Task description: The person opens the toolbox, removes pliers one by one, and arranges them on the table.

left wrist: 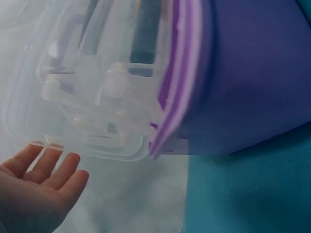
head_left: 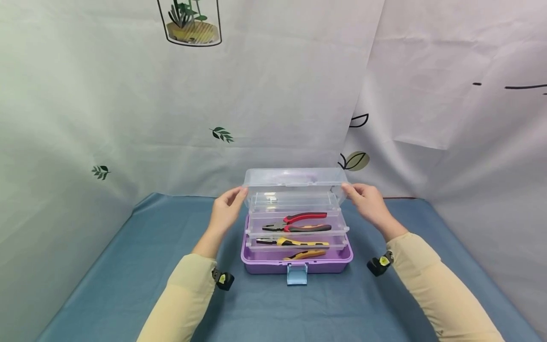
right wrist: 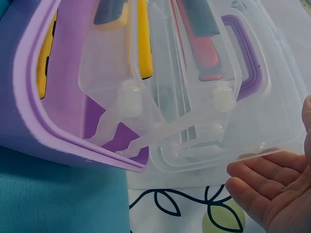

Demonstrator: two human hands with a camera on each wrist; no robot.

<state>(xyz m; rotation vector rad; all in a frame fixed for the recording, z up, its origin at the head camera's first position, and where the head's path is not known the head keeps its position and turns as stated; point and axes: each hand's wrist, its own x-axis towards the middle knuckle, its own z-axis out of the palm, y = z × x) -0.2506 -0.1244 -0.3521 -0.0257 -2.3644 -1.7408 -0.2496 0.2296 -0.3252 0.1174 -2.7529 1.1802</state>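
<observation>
A purple toolbox (head_left: 295, 267) stands with its clear lid (head_left: 296, 178) raised and its see-through trays (head_left: 256, 222) stepped up. My left hand (head_left: 229, 209) holds the lid's left edge; in the left wrist view its fingertips (left wrist: 73, 162) meet the rim. At the opposite edge, my right hand (head_left: 368, 204) grips the lid with thumb and fingers. Red-and-black pliers (head_left: 305, 222) lie in an upper tray, and yellow-and-black pliers (head_left: 295, 242) sit lower down. Another yellow-and-black handle (head_left: 305, 255) shows in the purple base.
A light blue latch (head_left: 297, 275) hangs down at the toolbox front. Blue cloth (head_left: 273, 313) covers the table under it. Behind rises a pale curtain (head_left: 290, 95) with printed leaves. Through the lid a purple carrying handle (right wrist: 248, 58) is visible.
</observation>
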